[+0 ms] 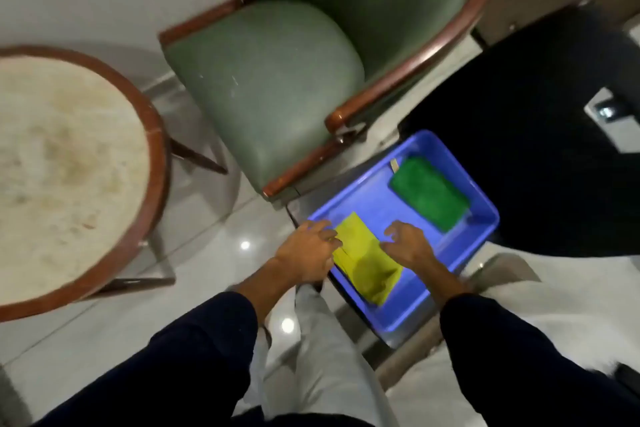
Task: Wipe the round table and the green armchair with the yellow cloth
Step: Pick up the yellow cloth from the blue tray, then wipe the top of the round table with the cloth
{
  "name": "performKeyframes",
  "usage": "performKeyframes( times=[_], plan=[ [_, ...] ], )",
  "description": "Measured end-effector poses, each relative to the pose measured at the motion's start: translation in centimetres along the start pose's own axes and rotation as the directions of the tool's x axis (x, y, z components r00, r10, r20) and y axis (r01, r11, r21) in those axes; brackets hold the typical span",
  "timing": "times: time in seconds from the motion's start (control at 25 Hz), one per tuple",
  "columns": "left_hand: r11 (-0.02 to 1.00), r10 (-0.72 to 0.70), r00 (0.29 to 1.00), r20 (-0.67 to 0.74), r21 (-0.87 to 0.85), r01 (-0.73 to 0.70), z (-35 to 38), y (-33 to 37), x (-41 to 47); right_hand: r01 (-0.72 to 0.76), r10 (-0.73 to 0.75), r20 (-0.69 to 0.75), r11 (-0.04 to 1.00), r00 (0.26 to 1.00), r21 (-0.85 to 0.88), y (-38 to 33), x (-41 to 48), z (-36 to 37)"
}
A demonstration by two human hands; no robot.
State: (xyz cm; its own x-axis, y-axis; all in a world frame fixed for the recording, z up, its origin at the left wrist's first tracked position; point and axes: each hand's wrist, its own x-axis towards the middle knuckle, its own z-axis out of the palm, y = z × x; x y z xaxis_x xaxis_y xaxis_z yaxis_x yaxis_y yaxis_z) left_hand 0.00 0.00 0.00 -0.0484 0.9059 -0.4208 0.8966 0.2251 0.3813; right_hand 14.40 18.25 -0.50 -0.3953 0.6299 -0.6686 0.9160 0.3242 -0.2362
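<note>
The yellow cloth lies folded in a blue plastic tray on the floor, right of centre. My left hand rests at the cloth's left edge with fingers spread, touching it. My right hand hovers over the cloth's right edge, fingers curled and apart. Neither hand has closed on it. The round table, pale stained top with a brown wooden rim, stands at the left. The green armchair with brown wooden arms stands beyond the tray, at top centre.
A folded green cloth lies in the far end of the blue tray. A black object fills the right side behind the tray. The glossy tiled floor shows between table and chair. My light trouser leg is below the hands.
</note>
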Motion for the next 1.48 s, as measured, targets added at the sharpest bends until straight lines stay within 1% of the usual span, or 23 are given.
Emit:
performKeyframes(
  times=[0.04, 0.12, 0.2, 0.24, 0.28, 0.36, 0.48, 0.52, 0.6, 0.68, 0.72, 0.76, 0.84, 0.92, 0.96, 1.0, 1.04, 1.08, 1.16, 1.24, 1.32, 1.4, 1.48],
  plan=[
    [0.999, -0.038, 0.992, 0.121, 0.009, 0.038, 1.2, 0.8, 1.1, -0.018, 0.020, 0.070, 0.999, 0.997, -0.030, 0.8, 0.9, 1.2],
    [0.998, -0.064, 0.964, 0.257, -0.005, 0.067, 3.3, 2.1, 2.6, -0.068, 0.074, 0.133, 0.996, 0.988, -0.053, 1.8, 2.1, 3.8],
    [0.997, -0.060, 0.943, 0.328, -0.020, 0.070, 4.2, 2.9, 3.1, -0.131, 0.148, 0.162, 0.985, 0.976, -0.114, 2.2, 2.1, 5.6],
    [0.998, -0.045, 0.941, 0.335, -0.030, 0.058, 4.0, 3.1, 3.1, -0.104, 0.138, 0.164, 0.973, 0.977, -0.204, 2.3, 1.7, 5.5],
    [0.998, -0.036, 0.949, 0.313, -0.038, 0.051, 3.5, 3.0, 3.2, -0.016, 0.068, 0.151, 0.947, 0.986, -0.321, 2.4, 1.4, 5.4],
    [0.997, -0.063, 0.978, 0.197, -0.040, 0.072, 1.5, 2.5, 3.4, 0.222, -0.196, 0.105, 0.847, 0.975, -0.482, 1.5, 0.0, 3.9],
    [0.993, -0.095, 0.991, 0.098, -0.068, 0.102, -2.3, 0.0, 3.9, 0.511, -0.546, 0.061, 0.732, 0.835, -0.450, -2.0, -1.8, -0.5],
    [0.989, -0.084, 0.991, 0.100, -0.111, 0.095, -3.5, -1.3, 3.7, 0.568, -0.595, 0.079, 0.708, 0.800, -0.419, -3.5, -1.9, -2.2],
    [0.937, -0.152, 0.986, 0.070, -0.306, 0.166, -5.4, -4.3, 2.1, 0.564, -0.557, 0.114, 0.775, 0.823, -0.286, -7.1, -1.8, -5.0],
    [0.789, -0.300, 0.952, 0.063, -0.545, 0.284, -6.4, -8.1, -1.1, 0.488, -0.482, 0.102, 0.872, 0.870, -0.048, -10.9, -0.8, -6.1],
    [0.680, -0.363, 0.929, 0.066, -0.664, 0.313, -6.6, -10.2, -3.2, 0.449, -0.457, 0.079, 0.888, 0.886, 0.101, -12.9, 0.0, -5.7],
    [0.535, -0.436, 0.897, 0.070, -0.782, 0.321, -6.6, -12.7, -5.9, 0.410, -0.437, 0.069, 0.880, 0.897, 0.241, -15.8, 0.5, -4.2],
    [0.197, -0.606, 0.787, 0.115, -0.937, 0.288, -5.5, -17.4, -11.1, 0.322, -0.388, 0.083, 0.850, 0.918, 0.418, -21.8, 1.1, 0.7],
    [-0.055, -0.757, 0.619, 0.206, -0.966, 0.254, -3.1, -22.4, -15.3, 0.262, -0.334, 0.082, 0.848, 0.939, 0.461, -28.7, 1.7, 6.7],
    [-0.132, -0.794, 0.554, 0.252, -0.960, 0.247, -1.7, -25.0, -17.0, 0.277, -0.336, 0.060, 0.854, 0.940, 0.441, -32.4, 2.3, 9.5],
    [-0.169, -0.813, 0.515, 0.271, -0.957, 0.237, -0.5, -27.3, -18.0, 0.313, -0.351, 0.025, 0.863, 0.936, 0.396, -35.7, 3.0, 11.6],
    [-0.156, -0.837, 0.482, 0.260, -0.957, 0.244, 0.3, -29.4, -18.8, 0.369, -0.381, -0.029, 0.872, 0.924, 0.322, -38.7, 3.5, 13.3],
    [-0.081, -0.873, 0.443, 0.203, -0.957, 0.280, 0.9, -31.6, -19.5, 0.419, -0.406, -0.104, 0.882, 0.908, 0.216, -41.3, 3.9, 15.0],
    [0.175, -0.942, 0.333, -0.030, -0.893, 0.415, 1.7, -35.7, -20.8, 0.412, -0.399, -0.260, 0.911, 0.879, -0.007, -45.2, 4.1, 18.9],
    [0.410, -0.912, 0.290, -0.291, -0.680, 0.608, 2.3, -39.8, -22.0, 0.308, -0.315, -0.296, 0.949, 0.902, -0.070, -47.6, 2.6, 23.7],
    [0.462, -0.869, 0.282, -0.408, -0.459, 0.759, 3.3, -43.9, -22.7, 0.189, -0.193, -0.283, 0.981, 0.939, -0.040, -49.9, 2.0, 27.8],
    [0.419, -0.868, 0.269, -0.418, -0.324, 0.848, 4.5, -47.1, -22.8, 0.126, -0.135, -0.318, 0.991, 0.938, -0.048, -52.1, 4.1, 29.1],
    [0.379, -0.878, 0.255, -0.404, -0.264, 0.887, 6.1, -48.5, -22.7, 0.182, -0.217, -0.394, 0.976, 0.893, -0.123, -53.7, 7.3, 28.3]
  ],
)
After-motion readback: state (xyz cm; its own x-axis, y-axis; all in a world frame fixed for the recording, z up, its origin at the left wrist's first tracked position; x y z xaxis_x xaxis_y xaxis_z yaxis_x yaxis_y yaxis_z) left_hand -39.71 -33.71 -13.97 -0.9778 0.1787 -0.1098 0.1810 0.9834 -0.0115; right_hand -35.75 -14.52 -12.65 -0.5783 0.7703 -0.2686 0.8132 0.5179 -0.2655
